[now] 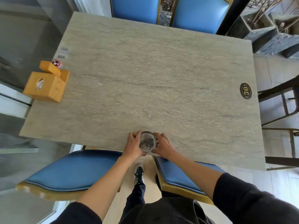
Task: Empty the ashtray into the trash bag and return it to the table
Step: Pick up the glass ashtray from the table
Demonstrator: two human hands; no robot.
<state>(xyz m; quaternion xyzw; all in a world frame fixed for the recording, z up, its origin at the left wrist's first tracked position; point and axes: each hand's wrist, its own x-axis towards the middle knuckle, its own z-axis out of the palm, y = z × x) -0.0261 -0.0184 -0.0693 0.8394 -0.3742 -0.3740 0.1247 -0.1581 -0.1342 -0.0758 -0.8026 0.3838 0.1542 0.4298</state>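
So the ashtray (147, 141) sits right at the near edge of the tabletop (145, 70), between two blue chairs (72, 168), with the left hand (133, 145) and right hand (162, 145) cupped around its sides, both gripping it. It looks full of dark ash and bits. Biggest risk imo: tilt it while lifting and that stuff dumps on the floor or the chair seats. No trash bag in view either, so it might be a long carry.

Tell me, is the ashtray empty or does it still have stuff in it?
Not empty. The ashtray, held upright between the left hand and right hand at the table edge, shows dark, speckled debris across its bottom.
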